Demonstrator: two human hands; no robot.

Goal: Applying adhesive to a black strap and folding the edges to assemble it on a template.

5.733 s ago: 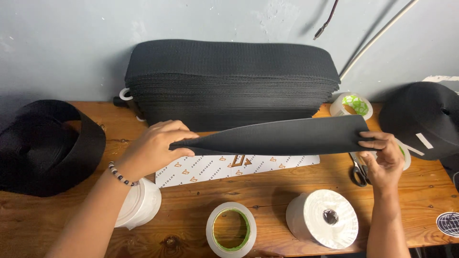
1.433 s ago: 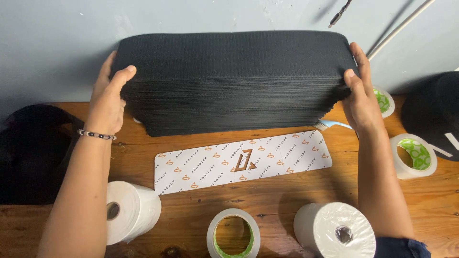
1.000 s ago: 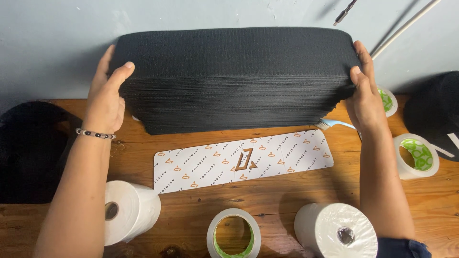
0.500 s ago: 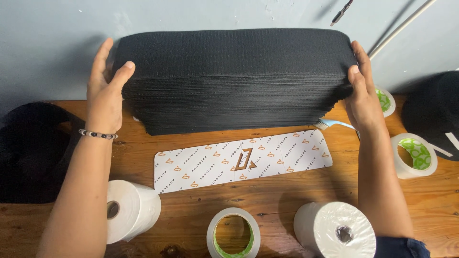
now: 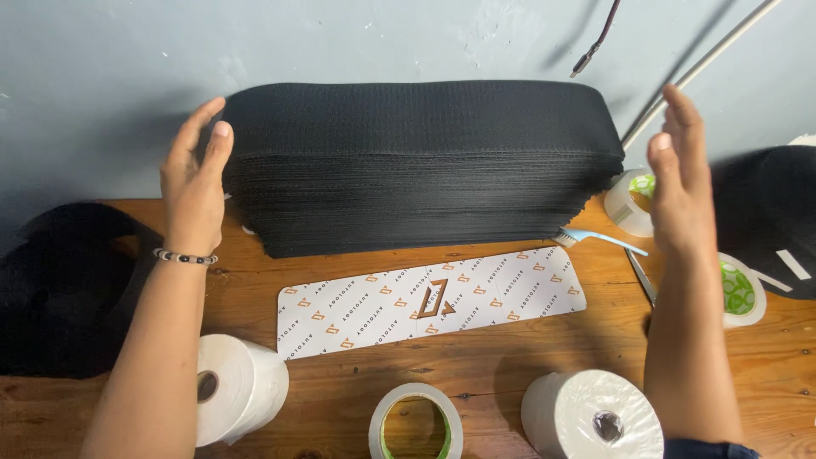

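Two hands flank the black stack (image 5: 425, 166) at frame centre: left hand (image 5: 197, 183) touching its left end, right hand (image 5: 680, 183) just clear; fingers straight, together, gripping nothing.

the black stack (image 5: 425, 166) hides the wall side of the table (image 5: 510, 357) and most of a blue-handled brush (image 5: 599, 240), while the bottom edge cuts off the tape roll (image 5: 416, 422) and both forearms.

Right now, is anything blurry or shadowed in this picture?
Head view: the right hand is slightly motion-blurred; the left hand and the black stack look sharp. Soft, even light, with faint shadows on the wall beside the stack and no glare.
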